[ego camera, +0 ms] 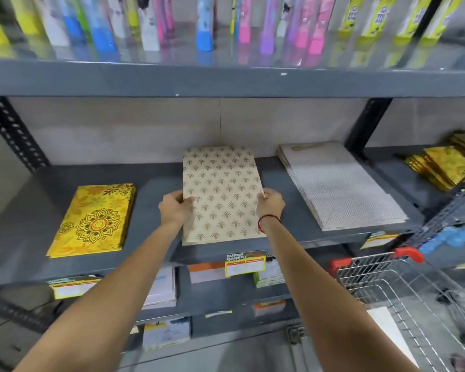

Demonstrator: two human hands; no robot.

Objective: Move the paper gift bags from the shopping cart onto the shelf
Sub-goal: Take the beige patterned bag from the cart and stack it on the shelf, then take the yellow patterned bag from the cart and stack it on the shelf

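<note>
Two hands, left hand [175, 208], right hand [271, 204], gripping beige gold-motif gift bags [222, 194]

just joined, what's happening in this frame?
A person is stocking gift bags. The left hand and right hand each grip a side edge of a beige patterned bag stack lying flat on the grey shelf. A yellow mandala stack lies to its left, a white stack to its right. The shopping cart stands at lower right.
</note>
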